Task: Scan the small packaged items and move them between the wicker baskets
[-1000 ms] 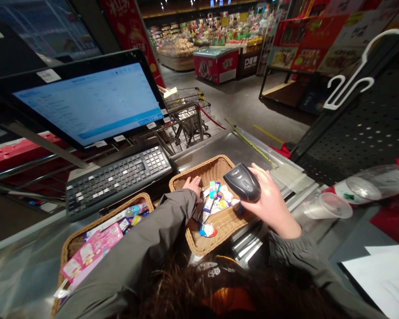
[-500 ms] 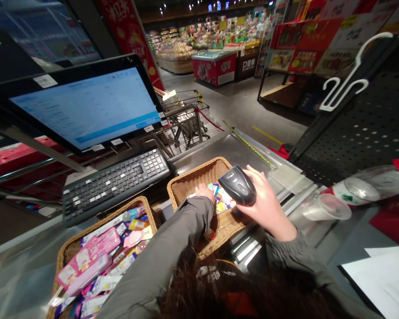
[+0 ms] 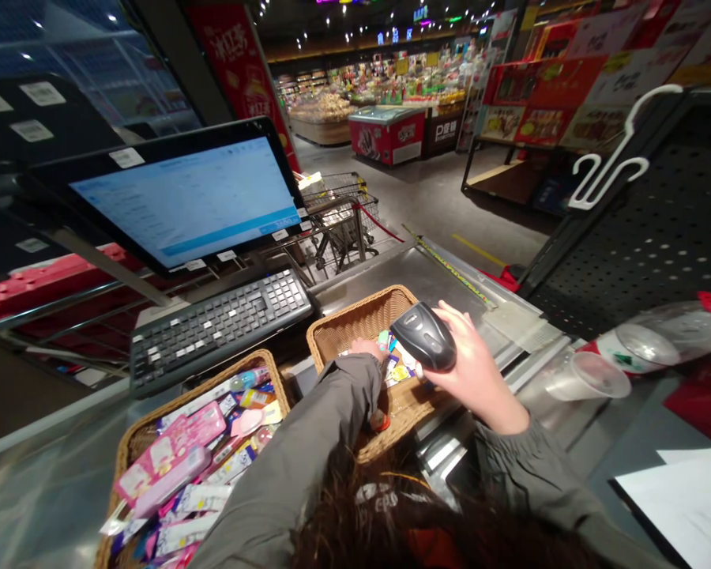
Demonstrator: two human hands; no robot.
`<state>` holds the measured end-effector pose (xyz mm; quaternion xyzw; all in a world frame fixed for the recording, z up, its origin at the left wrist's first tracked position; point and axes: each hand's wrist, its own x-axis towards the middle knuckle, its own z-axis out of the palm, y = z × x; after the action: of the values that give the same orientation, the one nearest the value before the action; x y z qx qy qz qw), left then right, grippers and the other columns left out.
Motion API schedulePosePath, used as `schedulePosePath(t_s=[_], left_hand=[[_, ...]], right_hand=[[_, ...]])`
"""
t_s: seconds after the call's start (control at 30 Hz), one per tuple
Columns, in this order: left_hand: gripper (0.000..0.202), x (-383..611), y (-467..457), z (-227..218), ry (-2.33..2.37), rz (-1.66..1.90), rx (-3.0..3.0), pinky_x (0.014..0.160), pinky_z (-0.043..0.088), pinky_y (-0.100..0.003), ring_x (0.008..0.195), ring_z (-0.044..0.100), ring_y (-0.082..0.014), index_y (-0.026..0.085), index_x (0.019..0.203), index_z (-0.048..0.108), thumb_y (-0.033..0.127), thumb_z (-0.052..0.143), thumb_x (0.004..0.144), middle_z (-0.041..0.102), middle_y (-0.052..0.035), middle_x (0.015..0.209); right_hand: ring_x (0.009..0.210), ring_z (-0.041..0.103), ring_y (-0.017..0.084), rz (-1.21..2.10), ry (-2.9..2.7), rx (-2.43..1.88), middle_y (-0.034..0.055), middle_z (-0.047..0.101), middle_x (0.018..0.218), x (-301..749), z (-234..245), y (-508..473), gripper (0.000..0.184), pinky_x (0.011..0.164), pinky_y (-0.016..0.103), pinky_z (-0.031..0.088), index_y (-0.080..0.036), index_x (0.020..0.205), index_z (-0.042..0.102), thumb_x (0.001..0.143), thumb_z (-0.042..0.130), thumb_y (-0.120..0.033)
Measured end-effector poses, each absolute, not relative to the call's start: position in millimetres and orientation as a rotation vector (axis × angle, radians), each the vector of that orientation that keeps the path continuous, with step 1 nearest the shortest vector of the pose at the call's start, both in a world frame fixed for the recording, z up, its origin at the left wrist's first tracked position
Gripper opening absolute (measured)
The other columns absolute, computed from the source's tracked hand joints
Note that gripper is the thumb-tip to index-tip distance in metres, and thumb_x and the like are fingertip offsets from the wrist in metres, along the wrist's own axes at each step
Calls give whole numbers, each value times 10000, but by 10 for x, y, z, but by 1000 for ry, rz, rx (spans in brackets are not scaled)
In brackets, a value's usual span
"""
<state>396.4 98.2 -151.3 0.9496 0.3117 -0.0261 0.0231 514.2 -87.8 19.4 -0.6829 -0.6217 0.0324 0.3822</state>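
My right hand (image 3: pixel 472 365) is wrapped round a black barcode scanner (image 3: pixel 425 336), held above the right wicker basket (image 3: pixel 337 325). My left hand (image 3: pixel 368 348) reaches down into that same basket, beside several small colourful packets (image 3: pixel 398 365). Its fingers are mostly hidden by the wrist and sleeve, so what they touch does not show. A small round red item (image 3: pixel 381 421) lies in the near part of the basket, by my left sleeve. To the left, a second wicker basket (image 3: pixel 131 442) is full of goods, among them a pink patterned pack (image 3: pixel 181 442) and a pink case (image 3: pixel 174 480).
A monitor (image 3: pixel 193 197) and a black keyboard (image 3: pixel 222 324) stand behind the left basket. Clear plastic cups (image 3: pixel 589 376) and white papers (image 3: pixel 681 506) are at the right. A white hook (image 3: pixel 607 162) hangs on a black perforated panel. Shopping carts (image 3: pixel 344 213) stand beyond the counter.
The view has shifted slightly, so the surroundings sit a little lower and further right. My left hand has sunk slightly deeper into the basket. The scanner stays in my right hand.
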Motion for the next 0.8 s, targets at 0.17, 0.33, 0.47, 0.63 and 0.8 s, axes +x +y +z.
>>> schedulePosePath(t_s=[0.17,0.33,0.47,0.63,0.8], left_hand=[[499,4009,963,-1297,1381,-343,2667,873,516,-455,1052,657,-351,118,1011,723,541,649,755,680,-221,1130],[440,4004,1014,-783,1270,-129,2732,1069,405,-487,1355,443,-339,169,1083,698,456,676,749,485,-155,1473],[363,3774,1102,-215,1118,129,2858,1189,228,-540,1469,270,-309,237,1069,682,392,691,741,390,-56,1561],[302,3169,1089,531,974,614,3037,1175,171,-638,1476,273,-323,239,1022,657,357,689,745,407,-91,1548],[259,2448,957,1061,1049,944,3119,1209,96,-586,1489,269,-289,251,1030,631,328,657,785,390,-71,1563]], right_hand=[[1415,393,391,59,-1577,-1774,159,575,1354,5150,178,-979,545,1153,691,241,-223,1251,548,728,683,-304],[1394,417,396,-36,-1519,-1766,159,587,1331,5192,197,-1042,538,1132,687,291,-220,1246,551,734,681,-327],[1386,429,386,-123,-1510,-1727,152,584,1324,5144,242,-1036,525,1127,672,321,-226,1260,538,757,656,-317],[1382,427,402,-208,-1599,-1634,170,572,1321,4943,344,-990,526,1109,678,347,-220,1276,520,788,669,-347],[1401,396,419,-218,-1746,-1506,181,554,1338,4574,508,-924,583,1119,714,296,-219,1321,476,781,654,-345]])
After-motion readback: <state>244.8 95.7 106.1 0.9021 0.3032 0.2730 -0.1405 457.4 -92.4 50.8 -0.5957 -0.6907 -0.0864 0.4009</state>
